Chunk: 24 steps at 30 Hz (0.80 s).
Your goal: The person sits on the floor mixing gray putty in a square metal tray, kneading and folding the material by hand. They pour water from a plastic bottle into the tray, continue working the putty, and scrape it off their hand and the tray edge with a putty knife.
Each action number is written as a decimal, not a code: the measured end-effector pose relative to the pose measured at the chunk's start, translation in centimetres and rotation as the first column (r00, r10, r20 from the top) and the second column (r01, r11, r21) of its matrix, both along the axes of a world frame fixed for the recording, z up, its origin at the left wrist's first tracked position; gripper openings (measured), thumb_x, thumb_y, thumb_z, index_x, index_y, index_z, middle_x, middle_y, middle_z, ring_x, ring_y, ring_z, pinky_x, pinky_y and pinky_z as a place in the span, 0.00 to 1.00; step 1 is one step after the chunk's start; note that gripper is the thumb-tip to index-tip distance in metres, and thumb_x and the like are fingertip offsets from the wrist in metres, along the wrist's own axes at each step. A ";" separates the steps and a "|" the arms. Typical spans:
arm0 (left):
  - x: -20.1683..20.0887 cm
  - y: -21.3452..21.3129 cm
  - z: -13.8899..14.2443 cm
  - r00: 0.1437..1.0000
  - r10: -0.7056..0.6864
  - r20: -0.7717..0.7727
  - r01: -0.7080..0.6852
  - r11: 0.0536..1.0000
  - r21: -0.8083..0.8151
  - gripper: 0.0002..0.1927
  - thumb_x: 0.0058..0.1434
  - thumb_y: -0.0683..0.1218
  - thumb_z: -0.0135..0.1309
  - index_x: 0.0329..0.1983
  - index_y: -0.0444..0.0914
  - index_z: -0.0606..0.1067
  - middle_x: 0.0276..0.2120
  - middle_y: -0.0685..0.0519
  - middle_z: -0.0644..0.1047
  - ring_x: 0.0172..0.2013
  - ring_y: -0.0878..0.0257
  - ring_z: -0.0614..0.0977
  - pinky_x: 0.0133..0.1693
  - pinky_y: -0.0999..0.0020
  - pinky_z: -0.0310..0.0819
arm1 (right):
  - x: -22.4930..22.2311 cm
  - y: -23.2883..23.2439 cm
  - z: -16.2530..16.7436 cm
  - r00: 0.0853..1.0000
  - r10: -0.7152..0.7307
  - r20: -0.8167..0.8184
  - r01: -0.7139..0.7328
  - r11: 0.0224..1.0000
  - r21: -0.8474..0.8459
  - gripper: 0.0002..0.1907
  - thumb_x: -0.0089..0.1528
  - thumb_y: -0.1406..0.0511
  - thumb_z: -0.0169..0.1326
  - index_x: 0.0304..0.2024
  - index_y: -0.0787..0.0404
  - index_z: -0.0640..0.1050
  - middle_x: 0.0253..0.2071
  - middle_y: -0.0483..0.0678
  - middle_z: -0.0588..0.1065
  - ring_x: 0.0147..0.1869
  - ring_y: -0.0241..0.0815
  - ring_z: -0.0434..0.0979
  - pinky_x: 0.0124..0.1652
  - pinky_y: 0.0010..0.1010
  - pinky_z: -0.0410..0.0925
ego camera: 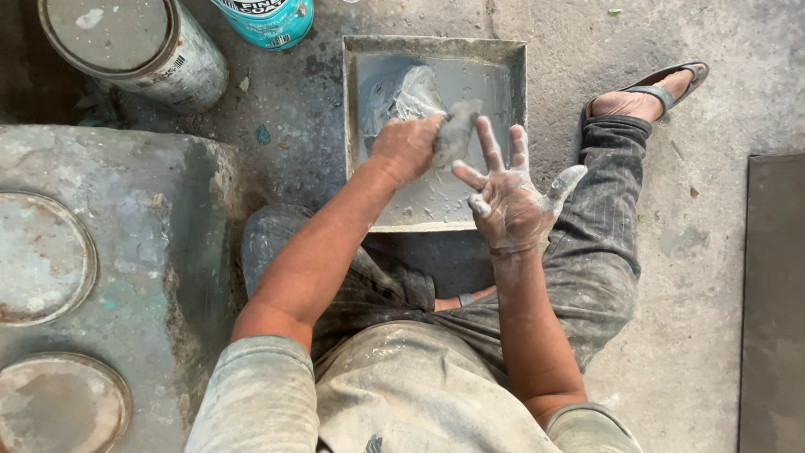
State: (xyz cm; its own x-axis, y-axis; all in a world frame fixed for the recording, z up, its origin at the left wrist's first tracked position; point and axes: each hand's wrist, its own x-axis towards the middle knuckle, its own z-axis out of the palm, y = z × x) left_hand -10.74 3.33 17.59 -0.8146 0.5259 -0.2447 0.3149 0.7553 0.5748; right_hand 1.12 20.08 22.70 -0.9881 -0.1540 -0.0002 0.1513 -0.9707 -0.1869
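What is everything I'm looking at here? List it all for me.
Square tray: one, grey, on the floor ahead, holding grey paste.
Putty lump: one, grey, gripped over the tray.
Metal can: one, paint-smeared grey, top left.
Teal can: one, top centre, partly cut off.
Round lids: two, rusty grey, on a stained slab at left.
Dark board: one, right edge.
Sandal: one, dark, on the foot at upper right.
Left hand: holds the putty lump.
Right hand: open, fingers spread, coated in grey paste.
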 end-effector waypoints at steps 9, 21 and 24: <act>1.6 -0.7 -1.6 0.996 0.084 -0.035 -0.073 0.967 0.242 0.31 0.65 0.60 0.53 0.63 0.36 0.69 0.38 0.43 0.81 0.43 0.47 0.83 0.47 0.51 0.75 | -1.5 0.5 -2.7 0.988 -0.100 0.116 0.091 0.992 0.082 0.61 0.54 0.26 0.40 0.80 0.43 0.40 0.82 0.58 0.50 0.61 0.77 0.73 0.39 0.49 0.80; 0.7 -3.0 -2.9 0.866 -0.171 0.471 -0.339 0.492 0.802 0.27 0.70 0.62 0.49 0.49 0.33 0.76 0.43 0.42 0.82 0.46 0.46 0.84 0.50 0.52 0.79 | 1.7 1.6 -2.3 0.987 0.112 0.118 -0.137 0.963 0.232 0.63 0.57 0.24 0.31 0.83 0.49 0.40 0.60 0.74 0.73 0.50 0.70 0.82 0.33 0.39 0.78; 1.5 -2.4 -2.6 0.968 -0.072 -0.241 0.194 0.825 0.530 0.26 0.68 0.64 0.49 0.43 0.37 0.76 0.38 0.43 0.81 0.42 0.45 0.84 0.46 0.53 0.77 | 1.0 0.6 -2.7 0.980 0.118 0.159 -0.162 0.941 0.298 0.64 0.56 0.23 0.30 0.84 0.49 0.39 0.50 0.70 0.78 0.43 0.66 0.83 0.30 0.38 0.76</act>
